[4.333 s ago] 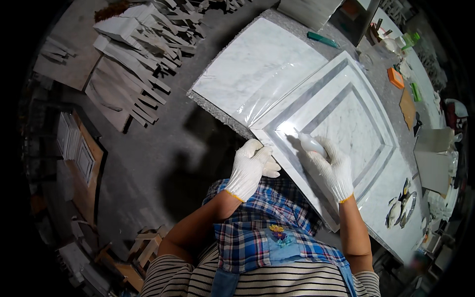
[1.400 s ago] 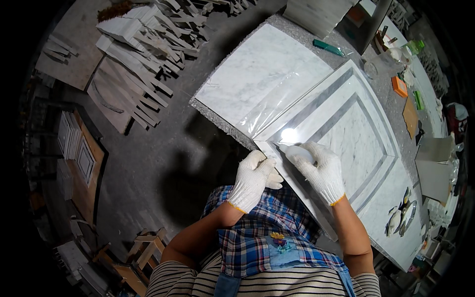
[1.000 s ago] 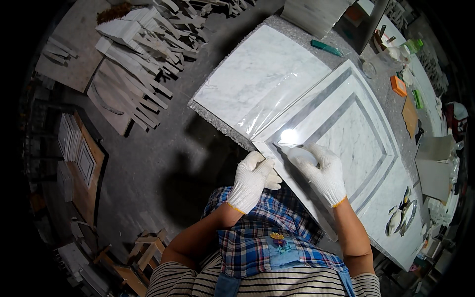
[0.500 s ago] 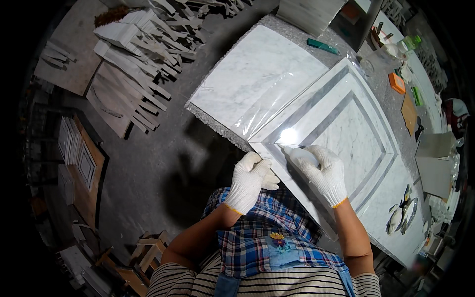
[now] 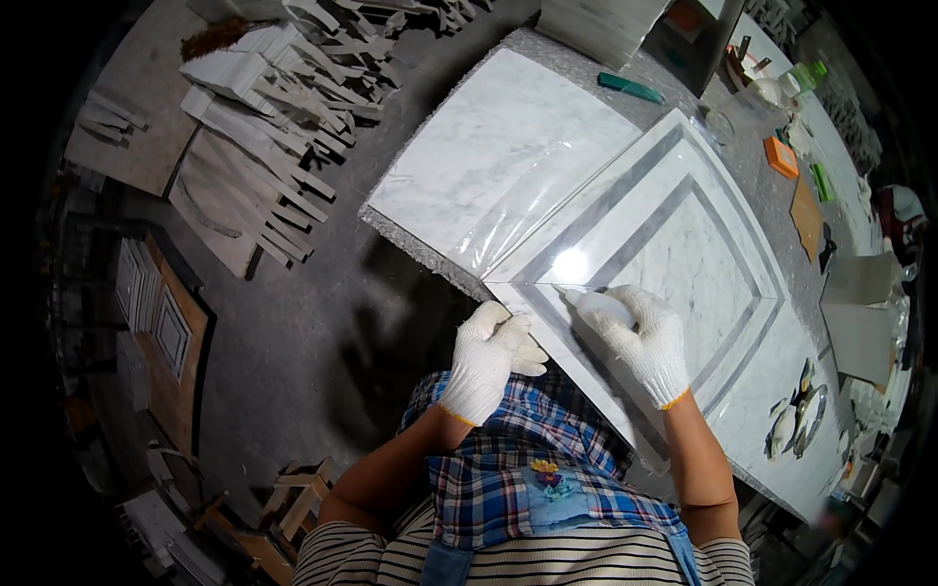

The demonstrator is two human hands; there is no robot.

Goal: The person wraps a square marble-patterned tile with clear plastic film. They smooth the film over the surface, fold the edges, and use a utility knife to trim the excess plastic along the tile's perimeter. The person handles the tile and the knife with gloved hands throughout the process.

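My right hand (image 5: 650,342), in a white knit glove with an orange cuff, is wrapped round a translucent white squeeze bottle (image 5: 603,307). The bottle lies tilted low over a marble panel (image 5: 699,244) inlaid with grey bands. Its thin nozzle points left, at the joint line near the panel's left corner. Beside the panel's front edge, my left hand (image 5: 489,356) is gloved alike, its fingers curled together. What they hold, if anything, is hidden. A bright round glare sits on the panel just beyond the nozzle.
A plain white marble slab (image 5: 498,137) with clear film along one side adjoins the panel. On the stone bench are a green bar (image 5: 630,88), an orange box (image 5: 781,156) and a shiny dish (image 5: 809,420). Stone offcut strips (image 5: 283,98) are piled at far left.
Both hands and the bottle keep nearly the same place on the panel. The whole view has shifted slightly; nothing was taken up or let go.
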